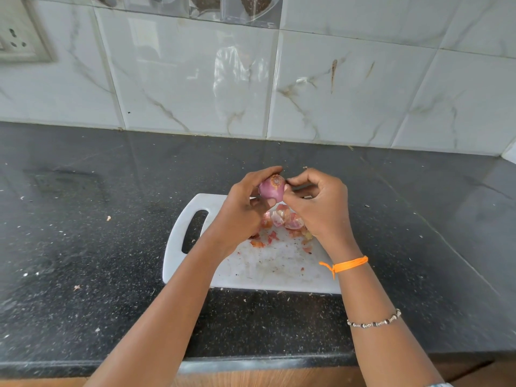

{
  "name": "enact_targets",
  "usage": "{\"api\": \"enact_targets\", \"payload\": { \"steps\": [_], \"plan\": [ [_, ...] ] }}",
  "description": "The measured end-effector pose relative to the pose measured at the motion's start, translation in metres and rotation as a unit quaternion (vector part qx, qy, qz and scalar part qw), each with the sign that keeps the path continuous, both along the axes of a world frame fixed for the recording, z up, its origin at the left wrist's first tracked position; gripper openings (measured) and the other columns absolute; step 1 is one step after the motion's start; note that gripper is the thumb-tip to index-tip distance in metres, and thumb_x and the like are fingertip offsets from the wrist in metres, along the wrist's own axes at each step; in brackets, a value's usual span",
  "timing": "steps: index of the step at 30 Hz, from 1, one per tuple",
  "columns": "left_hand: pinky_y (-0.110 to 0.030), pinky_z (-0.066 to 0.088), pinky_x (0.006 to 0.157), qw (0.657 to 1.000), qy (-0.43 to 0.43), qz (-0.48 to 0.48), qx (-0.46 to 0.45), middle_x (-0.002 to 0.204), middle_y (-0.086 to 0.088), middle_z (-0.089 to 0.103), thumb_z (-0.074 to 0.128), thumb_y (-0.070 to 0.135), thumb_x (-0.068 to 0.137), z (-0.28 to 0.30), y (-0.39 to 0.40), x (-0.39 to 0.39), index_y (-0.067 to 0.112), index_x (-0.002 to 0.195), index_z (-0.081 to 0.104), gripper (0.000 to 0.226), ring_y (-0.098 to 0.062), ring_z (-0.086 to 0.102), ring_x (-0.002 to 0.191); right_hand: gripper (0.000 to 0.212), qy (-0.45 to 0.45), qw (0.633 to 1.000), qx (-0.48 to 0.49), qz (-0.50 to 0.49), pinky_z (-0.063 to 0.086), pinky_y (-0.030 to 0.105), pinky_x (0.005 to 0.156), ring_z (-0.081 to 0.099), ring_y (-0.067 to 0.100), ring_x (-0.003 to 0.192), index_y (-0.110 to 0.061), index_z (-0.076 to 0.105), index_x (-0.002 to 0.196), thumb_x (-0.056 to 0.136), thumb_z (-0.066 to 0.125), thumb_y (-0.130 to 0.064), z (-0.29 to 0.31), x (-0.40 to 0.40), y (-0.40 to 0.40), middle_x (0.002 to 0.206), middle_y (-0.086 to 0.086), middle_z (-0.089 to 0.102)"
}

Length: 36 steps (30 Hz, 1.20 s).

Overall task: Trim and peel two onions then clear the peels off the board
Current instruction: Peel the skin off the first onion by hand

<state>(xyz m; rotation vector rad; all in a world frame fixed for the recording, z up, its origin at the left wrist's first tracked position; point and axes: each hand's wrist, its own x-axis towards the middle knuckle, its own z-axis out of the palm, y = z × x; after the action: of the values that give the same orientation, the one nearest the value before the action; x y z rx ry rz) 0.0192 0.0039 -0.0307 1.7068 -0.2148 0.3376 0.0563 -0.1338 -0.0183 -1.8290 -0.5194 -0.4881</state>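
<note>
A small purple onion (271, 188) is held above the far edge of the white cutting board (275, 268), its brown root end facing up. My left hand (242, 208) grips it with fingers curled round its left side. My right hand (318, 203) pinches at the onion's right side with thumb and forefinger. A pile of pink and orange onion peels (283, 223) lies on the board just below the hands, with smaller scraps scattered nearby. No knife or second onion is in view.
The board lies on a black speckled countertop (83, 247) with small peel bits (108, 218) scattered over it. A marble-tiled wall (251, 79) stands behind, with a socket plate (19, 37) at upper left. The counter's front edge (251, 364) runs along the bottom.
</note>
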Motion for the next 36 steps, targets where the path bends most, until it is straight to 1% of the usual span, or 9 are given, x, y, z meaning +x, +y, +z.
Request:
{"api": "enact_targets", "payload": {
  "steps": [3,6,9,17,21,24,31,33,36],
  "plan": [
    [-0.009,0.045,0.064,1.0,-0.002,-0.017,-0.009,0.119,-0.005,0.061,0.052,-0.01,0.089,0.0017,-0.0024,-0.0031,0.027,0.125,0.053,0.052,0.002,0.06,0.081,0.013,-0.026,0.999,0.015,-0.03,0.046,0.009,0.058,0.063,0.003,0.06,-0.007,0.067,0.071,0.074,0.067,0.006,0.0,0.0025,-0.0021,0.066,-0.004,0.065],
    [-0.013,0.047,0.074,1.0,-0.019,-0.012,-0.012,0.123,-0.005,0.06,0.053,-0.009,0.088,0.0033,-0.0026,-0.0038,0.025,0.127,0.053,0.052,-0.004,0.06,0.095,0.014,-0.013,0.999,0.04,-0.023,0.052,0.015,0.061,0.065,0.005,0.063,-0.008,0.069,0.073,0.076,0.066,0.005,0.0018,0.0034,-0.0027,0.069,-0.003,0.067],
    [-0.015,0.047,0.083,0.999,-0.026,-0.004,-0.04,0.125,-0.006,0.058,0.057,-0.007,0.088,0.0055,-0.0029,-0.0045,0.022,0.128,0.052,0.05,-0.007,0.06,0.105,0.019,0.016,0.998,0.068,0.009,0.059,0.034,0.072,0.07,0.016,0.075,-0.012,0.071,0.082,0.082,0.06,0.004,0.0011,0.004,-0.0026,0.078,0.002,0.071],
    [-0.017,0.051,0.062,0.994,-0.005,0.053,-0.095,0.116,-0.002,0.063,0.07,0.009,0.082,0.0089,-0.0025,-0.0045,0.026,0.12,0.06,0.042,-0.007,0.062,0.089,0.008,0.06,0.988,0.113,0.082,0.059,0.038,0.073,0.072,0.023,0.079,-0.01,0.07,0.085,0.089,0.063,-0.011,0.0031,0.0011,-0.0025,0.082,0.011,0.072],
    [-0.025,0.055,0.078,0.989,0.012,0.083,-0.122,0.106,0.005,0.069,0.071,0.017,0.082,0.009,-0.0036,-0.0037,0.018,0.12,0.061,0.039,-0.014,0.067,0.09,0.009,0.054,0.99,0.085,0.095,0.059,0.037,0.07,0.071,0.019,0.083,-0.019,0.07,0.089,0.083,0.072,-0.012,0.0055,0.0003,-0.0046,0.089,0.006,0.073],
    [-0.033,0.055,0.086,0.987,0.015,0.083,-0.137,0.1,0.003,0.072,0.075,0.02,0.078,0.0095,-0.0029,-0.0035,0.018,0.108,0.066,0.032,-0.016,0.069,0.091,0.013,0.04,0.993,0.075,0.083,0.059,0.037,0.07,0.071,0.019,0.082,-0.02,0.071,0.086,0.078,0.076,-0.011,0.0062,0.0003,-0.0046,0.087,0.004,0.073],
    [-0.039,0.055,0.088,0.987,0.021,0.096,-0.127,0.099,0.003,0.072,0.078,0.021,0.074,0.0084,-0.0013,-0.0016,0.022,0.101,0.071,0.028,-0.02,0.068,0.093,0.011,0.027,0.995,0.081,0.045,0.059,0.045,0.073,0.071,0.022,0.077,-0.018,0.071,0.077,0.079,0.074,-0.008,0.0042,0.0019,-0.005,0.078,0.005,0.072],
    [-0.04,0.055,0.089,0.987,0.025,0.091,-0.132,0.099,0.002,0.072,0.077,0.021,0.076,0.0075,-0.0013,-0.0013,0.023,0.1,0.07,0.025,-0.019,0.068,0.094,0.008,0.025,0.996,0.074,0.031,0.059,0.042,0.073,0.071,0.021,0.074,-0.015,0.071,0.076,0.079,0.074,-0.008,0.0034,0.003,-0.0047,0.075,0.004,0.072],
    [-0.037,0.054,0.089,0.985,0.033,0.069,-0.154,0.102,-0.002,0.072,0.074,0.022,0.076,0.0067,-0.0016,-0.0013,0.021,0.103,0.068,0.028,-0.017,0.069,0.094,0.007,0.005,0.999,0.036,0.005,0.054,0.021,0.065,0.068,0.009,0.068,-0.01,0.07,0.075,0.078,0.074,-0.006,0.0031,0.0031,-0.0047,0.072,0.001,0.07]
  ]
}}
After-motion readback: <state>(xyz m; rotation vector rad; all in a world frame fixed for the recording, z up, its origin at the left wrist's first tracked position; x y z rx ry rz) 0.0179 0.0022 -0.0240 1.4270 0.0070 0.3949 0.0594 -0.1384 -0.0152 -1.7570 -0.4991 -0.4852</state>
